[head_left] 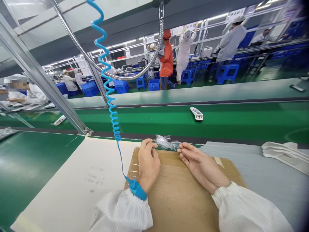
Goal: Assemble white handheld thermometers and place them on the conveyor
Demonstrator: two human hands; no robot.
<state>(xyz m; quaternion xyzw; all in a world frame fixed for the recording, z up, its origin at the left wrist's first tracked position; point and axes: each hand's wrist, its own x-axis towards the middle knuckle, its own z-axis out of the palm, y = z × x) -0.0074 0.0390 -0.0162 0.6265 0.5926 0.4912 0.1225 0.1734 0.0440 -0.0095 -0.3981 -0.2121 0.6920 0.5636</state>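
Note:
A crumpled piece of clear plastic film (pixel 165 142) lies between my two hands, by the far edge of a brown cardboard sheet (pixel 183 193). Its right end is pinched in the fingertips of my right hand (pixel 202 164). My left hand (pixel 149 164) is loosely curved at the film's left end, thumb and index finger a little apart; whether the fingertips touch it is hard to see. Around my left wrist sits a blue wrist strap (pixel 137 188), joined to a blue coiled cord (pixel 113 119) that hangs from above.
Beyond the cardboard runs a green conveyor belt (pixel 149 119) carrying a white handset-like device (pixel 196 114). White curved plastic parts (pixel 287 154) lie on grey foam sheets (pixel 251 170) at right. A metal post (pixel 45 74) slants at left. Several people work in the background.

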